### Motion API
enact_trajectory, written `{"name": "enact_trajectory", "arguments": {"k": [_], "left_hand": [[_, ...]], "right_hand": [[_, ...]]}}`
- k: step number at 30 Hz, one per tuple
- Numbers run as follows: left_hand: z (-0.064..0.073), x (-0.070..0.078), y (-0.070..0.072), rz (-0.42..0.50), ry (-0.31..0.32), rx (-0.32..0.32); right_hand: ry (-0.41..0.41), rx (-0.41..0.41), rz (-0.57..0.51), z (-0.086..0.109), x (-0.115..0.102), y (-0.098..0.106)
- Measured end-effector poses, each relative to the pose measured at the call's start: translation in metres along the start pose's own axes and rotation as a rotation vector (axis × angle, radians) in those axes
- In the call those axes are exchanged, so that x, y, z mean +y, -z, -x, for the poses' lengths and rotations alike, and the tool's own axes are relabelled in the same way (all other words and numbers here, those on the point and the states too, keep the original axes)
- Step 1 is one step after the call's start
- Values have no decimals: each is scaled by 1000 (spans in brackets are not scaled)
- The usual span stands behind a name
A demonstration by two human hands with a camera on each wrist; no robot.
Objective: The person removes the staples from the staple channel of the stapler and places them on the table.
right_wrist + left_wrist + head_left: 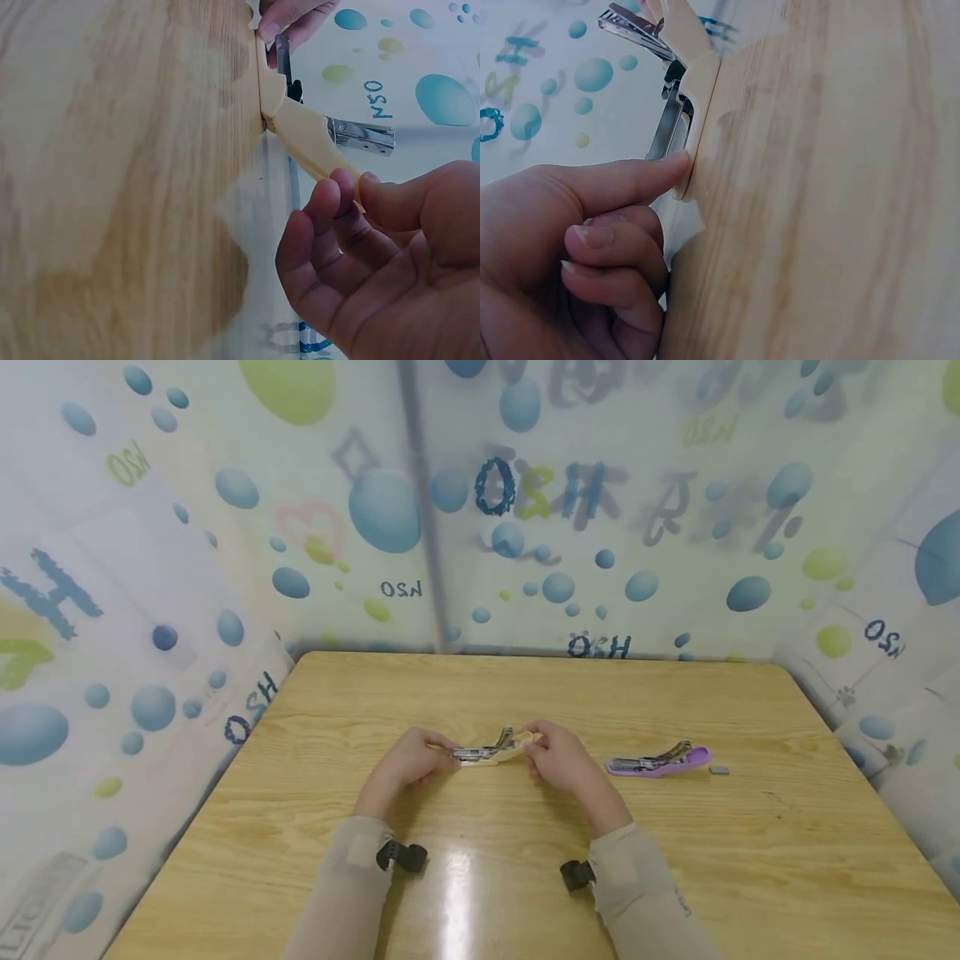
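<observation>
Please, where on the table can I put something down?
Free table: left of the left hand, along the back wall, and right of the right sleeve. Crowded: cream stapler between left hand and right hand; purple stapler beside grey piece.

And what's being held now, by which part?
An opened cream stapler: the right hand pinches the tip of its raised end; the left hand holds the opposite, lower end.

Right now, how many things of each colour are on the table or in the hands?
Cream: 1, a long plastic-and-metal stapler
Purple: 1, a similar plastic-and-metal one
Grey: 1, a small oblong piece
Total: 3
</observation>
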State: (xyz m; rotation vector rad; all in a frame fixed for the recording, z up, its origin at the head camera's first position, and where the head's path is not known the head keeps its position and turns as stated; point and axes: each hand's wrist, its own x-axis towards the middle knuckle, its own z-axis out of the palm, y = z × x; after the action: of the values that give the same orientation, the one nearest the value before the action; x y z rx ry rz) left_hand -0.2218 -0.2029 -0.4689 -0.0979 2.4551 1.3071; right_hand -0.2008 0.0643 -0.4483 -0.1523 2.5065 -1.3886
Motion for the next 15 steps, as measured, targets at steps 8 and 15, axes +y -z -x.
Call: {"name": "enact_trajectory", "arguments": {"k": [8,15], "left_hand": [[1,-1,0,-4,-8,-8],[-1,-1,0,-16,-9,-3]], "right_hand": [[-1,23,42,6,-3,4],[59,104,-5,10,-25,12]]}}
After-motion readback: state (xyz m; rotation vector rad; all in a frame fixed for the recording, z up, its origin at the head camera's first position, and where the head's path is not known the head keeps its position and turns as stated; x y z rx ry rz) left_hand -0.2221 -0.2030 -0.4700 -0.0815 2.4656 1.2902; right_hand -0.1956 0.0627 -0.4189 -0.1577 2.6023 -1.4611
